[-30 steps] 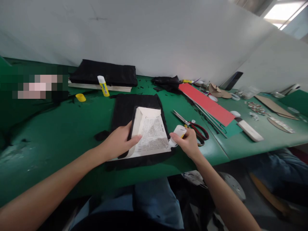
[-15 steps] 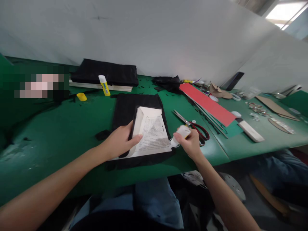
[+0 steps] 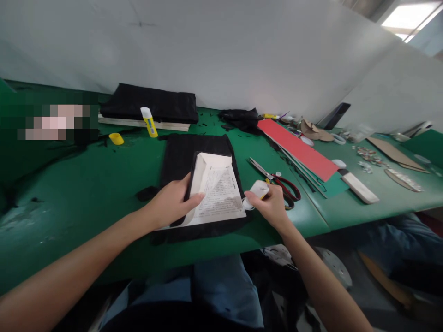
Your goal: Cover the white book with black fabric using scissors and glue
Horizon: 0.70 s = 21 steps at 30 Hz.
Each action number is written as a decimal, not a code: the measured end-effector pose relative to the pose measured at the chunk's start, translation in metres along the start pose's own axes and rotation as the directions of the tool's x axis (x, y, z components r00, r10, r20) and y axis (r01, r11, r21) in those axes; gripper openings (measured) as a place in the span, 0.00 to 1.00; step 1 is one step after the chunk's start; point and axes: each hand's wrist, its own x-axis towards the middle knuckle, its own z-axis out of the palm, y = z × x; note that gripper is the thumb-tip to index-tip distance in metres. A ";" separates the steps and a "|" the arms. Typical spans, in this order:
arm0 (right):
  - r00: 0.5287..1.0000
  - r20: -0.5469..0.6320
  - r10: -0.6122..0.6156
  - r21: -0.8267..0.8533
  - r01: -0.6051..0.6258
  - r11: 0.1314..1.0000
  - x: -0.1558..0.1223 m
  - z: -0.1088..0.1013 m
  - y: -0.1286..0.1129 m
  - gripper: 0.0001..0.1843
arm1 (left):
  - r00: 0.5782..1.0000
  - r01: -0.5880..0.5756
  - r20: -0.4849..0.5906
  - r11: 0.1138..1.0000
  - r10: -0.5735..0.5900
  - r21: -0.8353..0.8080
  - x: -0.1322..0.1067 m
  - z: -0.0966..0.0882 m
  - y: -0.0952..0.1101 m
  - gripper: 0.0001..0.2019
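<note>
A book (image 3: 218, 198) with printed pages and a black cover lies open on a black cloth (image 3: 180, 157). My left hand (image 3: 180, 200) grips its left side, thumb pressed on the turned-back pages. In my right hand (image 3: 272, 203) is a white glue bottle (image 3: 259, 189) with some yellow on it, tilted so its tip is at the right page edge, near the lower corner. Whether the tip touches the paper is hard to make out. Red-handled scissors (image 3: 280, 182) lie just beyond my right hand, partly hidden by it.
On the green table (image 3: 104, 184), a yellow glue stick (image 3: 149, 122) stands near a loose yellow cap (image 3: 116, 139). Behind is a black-covered stack (image 3: 152, 103). To the right are red card (image 3: 297, 150), a white-and-black bar (image 3: 360, 186) and small parts. A pixelated patch covers the far left.
My right hand and the glue bottle have shifted slightly left and up along the page edge. My left hand stays on the book.
</note>
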 end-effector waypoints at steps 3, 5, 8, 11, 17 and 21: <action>1.000 0.008 -0.001 -0.001 0.001 1.000 0.000 0.000 -0.001 0.21 | 1.000 -0.005 -0.004 1.000 0.005 0.004 0.000 0.000 -0.001 0.28; 1.000 -0.002 0.002 -0.001 -0.002 1.000 0.000 0.000 -0.001 0.21 | 1.000 -0.010 -0.005 1.000 0.010 0.005 0.000 0.000 0.000 0.28; 1.000 -0.024 0.008 0.010 -0.008 1.000 -0.001 0.000 0.003 0.21 | 1.000 -0.006 -0.006 1.000 0.006 0.011 -0.001 0.000 0.000 0.28; 0.996 -0.085 0.014 0.045 -0.011 0.999 -0.004 -0.001 0.012 0.20 | 1.000 -0.006 -0.002 1.000 0.006 0.013 -0.001 -0.001 0.002 0.28; 0.991 -0.136 -0.001 0.091 0.014 0.996 -0.007 -0.002 0.016 0.19 | 1.000 0.007 -0.005 1.000 -0.007 -0.002 -0.001 -0.001 0.005 0.28; 0.996 -0.079 -0.028 0.044 0.031 0.999 -0.004 -0.002 0.006 0.19 | 1.000 -0.004 0.005 1.000 0.005 -0.004 0.000 -0.001 0.003 0.28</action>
